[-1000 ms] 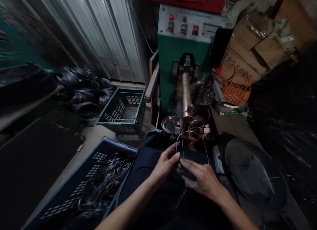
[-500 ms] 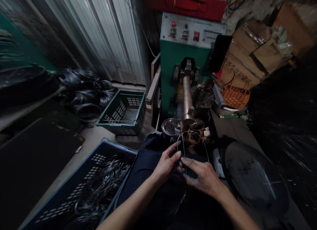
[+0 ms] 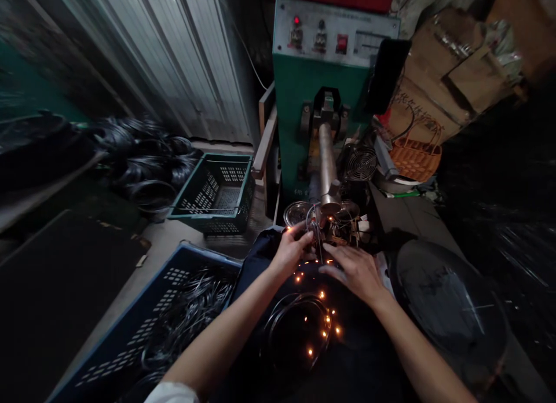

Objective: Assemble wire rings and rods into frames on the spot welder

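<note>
My left hand (image 3: 293, 249) is closed, thumb and fingers pinching a thin wire ring (image 3: 321, 249) just below the electrode tip of the green welding machine (image 3: 330, 203). The ring is seen nearly edge-on. To its right is my right hand (image 3: 354, 270), its fingers stretched forward and the thumb apart from them; the fingertips are close by the wire, and I cannot tell whether they touch it. Orange sparks (image 3: 322, 295) scatter below the hands over the dark cloth on my lap. Several larger wire rings (image 3: 271, 328) lie on that cloth.
At the left stands a blue crate (image 3: 130, 356) with loose wire pieces. A green crate (image 3: 208, 215) sits behind it, beside black wire coils (image 3: 143, 160). On the right are a round dark seat (image 3: 447, 299), a wicker basket (image 3: 417, 157) and a cardboard box (image 3: 434, 90).
Both hands have moved forward and up, bringing the wire ring to the electrode tip. The ring has turned nearly edge-on. Sparks have appeared, and the rings on the lap are more exposed.
</note>
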`<state>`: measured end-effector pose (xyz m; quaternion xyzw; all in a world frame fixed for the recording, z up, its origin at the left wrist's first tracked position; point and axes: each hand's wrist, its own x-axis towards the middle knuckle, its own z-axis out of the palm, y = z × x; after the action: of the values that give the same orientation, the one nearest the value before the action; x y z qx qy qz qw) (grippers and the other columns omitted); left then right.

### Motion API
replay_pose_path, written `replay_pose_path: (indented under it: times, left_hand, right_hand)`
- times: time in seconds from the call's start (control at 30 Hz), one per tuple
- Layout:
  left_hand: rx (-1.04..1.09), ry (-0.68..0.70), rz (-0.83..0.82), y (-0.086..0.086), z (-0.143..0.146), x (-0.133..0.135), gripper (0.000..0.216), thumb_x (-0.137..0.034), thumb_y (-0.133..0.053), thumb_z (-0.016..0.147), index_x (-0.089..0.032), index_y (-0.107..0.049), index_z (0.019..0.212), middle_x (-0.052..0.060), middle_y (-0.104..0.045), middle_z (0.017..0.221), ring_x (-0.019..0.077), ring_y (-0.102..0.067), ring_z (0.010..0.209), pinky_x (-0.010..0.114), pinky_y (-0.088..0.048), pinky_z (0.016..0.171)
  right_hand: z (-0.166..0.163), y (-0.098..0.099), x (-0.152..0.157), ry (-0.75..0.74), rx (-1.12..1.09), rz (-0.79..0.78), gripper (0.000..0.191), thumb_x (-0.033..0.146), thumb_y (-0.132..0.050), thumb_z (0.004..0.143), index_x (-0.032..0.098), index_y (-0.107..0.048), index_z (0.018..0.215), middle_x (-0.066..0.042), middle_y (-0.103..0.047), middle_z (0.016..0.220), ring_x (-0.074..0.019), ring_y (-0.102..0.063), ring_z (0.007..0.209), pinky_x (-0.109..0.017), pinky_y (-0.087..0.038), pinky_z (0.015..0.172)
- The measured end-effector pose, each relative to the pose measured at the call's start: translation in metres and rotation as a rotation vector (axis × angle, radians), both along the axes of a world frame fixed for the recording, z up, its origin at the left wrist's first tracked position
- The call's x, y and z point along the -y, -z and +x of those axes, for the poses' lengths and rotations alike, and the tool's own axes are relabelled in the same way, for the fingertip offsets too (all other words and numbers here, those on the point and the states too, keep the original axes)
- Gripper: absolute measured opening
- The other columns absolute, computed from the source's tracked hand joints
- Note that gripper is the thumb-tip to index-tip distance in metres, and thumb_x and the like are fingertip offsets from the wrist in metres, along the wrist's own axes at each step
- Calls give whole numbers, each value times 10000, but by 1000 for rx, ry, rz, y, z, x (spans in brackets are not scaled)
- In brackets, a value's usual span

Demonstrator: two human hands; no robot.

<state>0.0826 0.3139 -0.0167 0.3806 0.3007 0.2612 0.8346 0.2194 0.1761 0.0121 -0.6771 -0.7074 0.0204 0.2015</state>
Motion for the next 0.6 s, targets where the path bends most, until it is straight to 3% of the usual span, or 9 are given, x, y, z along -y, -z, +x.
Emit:
replay_pose_path:
  times: [0.13, 0.23, 0.37, 0.6]
  left_hand:
    - [-2, -50, 70, -8, 22, -44, 516, -219, -735, 748, -132, -578, 1232, 52, -648, 792, 99, -572, 513, 217, -510, 459]
    - [9, -35, 80, -11, 33, -61, 527, -197, -738, 745, -127, -566, 1238, 59, -646, 809, 94, -563, 503, 222, -507, 448]
    - [-10, -57, 92, -11, 38, -70, 541, -215, -756, 739, -120, -562, 1235, 62, -649, 814, 92, -561, 493, 223, -500, 444]
    - [40, -60, 90, -11, 43, -77, 560, -239, -783, 709, -129, -563, 1212, 57, -651, 805, 114, -590, 518, 228, -503, 438]
  right_hand:
    - [29, -3, -30, 4, 9, 92, 208, 368, -609, 905, 243, -667, 1060, -63, -724, 988, -224, -659, 952, -484, -342, 1016]
    - [44, 0, -44, -34, -79, 139, 186, 340, -580, 925, 209, -660, 1030, -70, -708, 975, -217, -645, 970, -428, -415, 963]
    - [49, 3, -51, -43, -168, 167, 190, 319, -538, 944, 215, -645, 1061, -73, -687, 996, -206, -643, 964, -366, -500, 885]
    - [55, 3, -58, -21, -187, 173, 165, 311, -595, 910, 224, -652, 1039, -46, -700, 989, -189, -665, 930, -327, -521, 852]
